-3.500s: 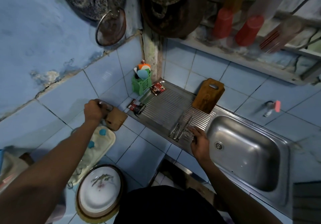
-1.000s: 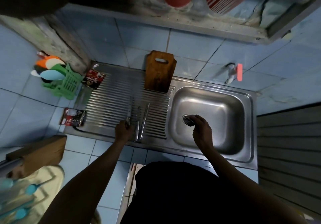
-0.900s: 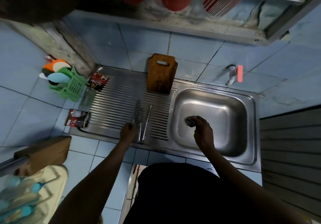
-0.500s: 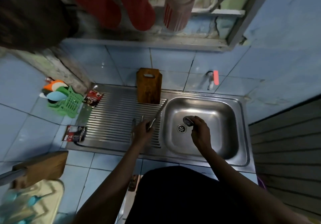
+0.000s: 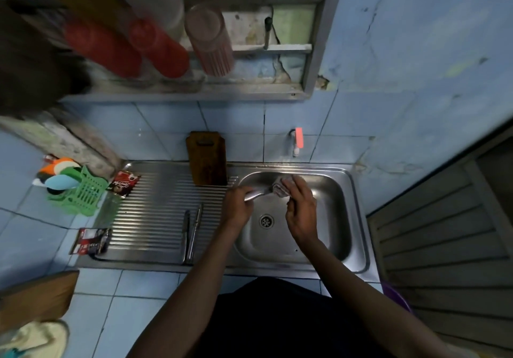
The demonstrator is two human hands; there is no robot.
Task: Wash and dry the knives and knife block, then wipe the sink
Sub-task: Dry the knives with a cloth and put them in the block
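Bare forearms, no sleeves showing; a dark, black-looking top [image 5: 277, 321] covers the torso.

The right hand [image 5: 301, 207] and scrubber [image 5: 280, 188] are hiding the knife [image 5: 256, 194] blade; the knife block [image 5: 36, 299] is running off the worktop's left edge.

Probably home kitchen: steel sink [image 5: 358, 213], tiles [image 5: 291, 116]

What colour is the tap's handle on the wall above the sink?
The tap handle is pinkish-red, on a white tap body; the head view shows it.
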